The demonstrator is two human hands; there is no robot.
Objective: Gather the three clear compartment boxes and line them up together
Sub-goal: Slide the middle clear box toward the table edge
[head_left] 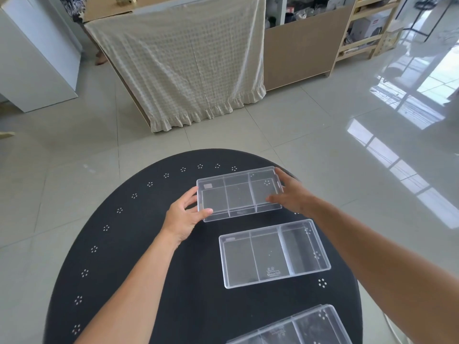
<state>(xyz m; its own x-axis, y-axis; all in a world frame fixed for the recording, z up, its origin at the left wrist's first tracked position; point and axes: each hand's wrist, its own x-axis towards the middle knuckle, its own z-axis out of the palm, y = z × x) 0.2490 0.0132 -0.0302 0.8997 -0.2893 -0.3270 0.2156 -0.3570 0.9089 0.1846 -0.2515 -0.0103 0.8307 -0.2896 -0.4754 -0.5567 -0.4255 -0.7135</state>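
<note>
Near box (298,326) at surface (124,244) edge | middle box (273,254) beyond it | my left hand (185,217) and right hand (290,194) clamp far box (239,193) ends | best drawn level, square against middle box.

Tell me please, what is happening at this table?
A person is arranging three clear boxes on a round black table. Both hands hold the far box: the left hand at its left end, the right hand at its right end. The middle box lies just behind it, apart and untouched. The near box sits at the table's near edge, partly out of view. The boxes look empty and are not yet lined up together.
</note>
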